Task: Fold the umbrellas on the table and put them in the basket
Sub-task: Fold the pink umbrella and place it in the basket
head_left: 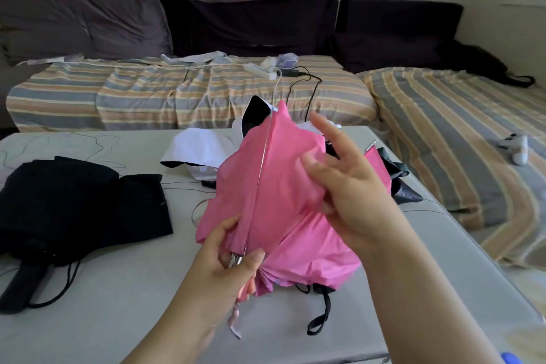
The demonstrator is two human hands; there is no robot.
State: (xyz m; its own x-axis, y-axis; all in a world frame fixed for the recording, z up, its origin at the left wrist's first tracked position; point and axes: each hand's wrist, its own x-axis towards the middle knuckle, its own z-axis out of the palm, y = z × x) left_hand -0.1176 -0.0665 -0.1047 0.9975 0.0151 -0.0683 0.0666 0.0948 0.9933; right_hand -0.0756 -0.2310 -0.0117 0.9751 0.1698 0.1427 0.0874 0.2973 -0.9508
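On your far left, a black folded umbrella (68,204) of matte fabric lies flat on the pale grey desk (118,289), its stubby black handle pointing toward you and a thin black cord looped beside it. Moving in, your left hand (227,269) is down low at the near end of the collapsed pink fabric umbrella (280,186), fingers and thumb curled round the gathered ribs and the silver metal tips there. A long silver rib (260,180) runs up from that grip along the pink canopy to its far peak. The pink umbrella is held up off the desk between your two hands, canopy loose and bunched. Just behind it a white-and-black umbrella (201,148) sprawls open on the desk, white panel toward you, black lining showing at the top. Below the pink bundle a black wrist strap (322,313) hangs down to the desk. On to your right hand (351,186): fingers spread and mostly straight, laid against the right side of the pink canopy, pressing the fabric rather than gripping it. Behind it, dark canopy corners poke out at the desk's right edge. Beyond the desk, a striped sofa cover (177,91) stretches across the room.
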